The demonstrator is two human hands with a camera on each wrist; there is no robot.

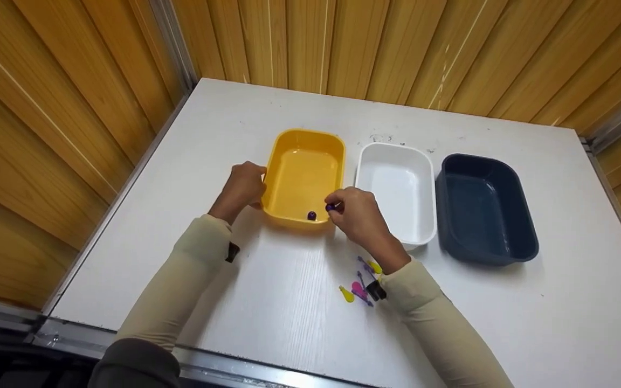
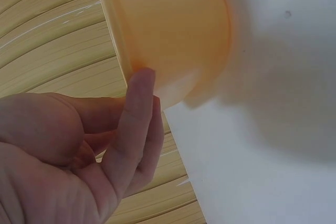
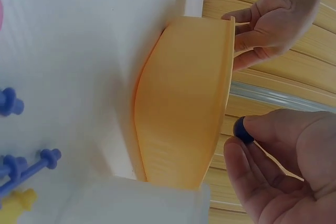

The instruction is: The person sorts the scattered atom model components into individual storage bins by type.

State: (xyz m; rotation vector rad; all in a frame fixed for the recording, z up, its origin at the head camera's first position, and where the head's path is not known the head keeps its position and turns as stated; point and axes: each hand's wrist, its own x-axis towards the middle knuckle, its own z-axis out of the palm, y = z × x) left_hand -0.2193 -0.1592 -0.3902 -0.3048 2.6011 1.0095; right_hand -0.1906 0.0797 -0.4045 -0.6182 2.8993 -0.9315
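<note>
My left hand holds the left side of the yellow bin at its rim. In the left wrist view, fingertips lie against the bin's outer wall. Above the bin's near right corner, my right hand pinches a small dark purple ball-like piece between thumb and finger. A similar purple piece lies inside the bin by its near wall. Below my right wrist, purple stick-like pieces, yellow drop-shaped pieces and a pink piece lie loose on the table.
Right of the yellow bin stand a white bin and a dark blue bin, side by side on the white table. Wood-panelled walls rise behind and to the left. A metal strip edges the table's front.
</note>
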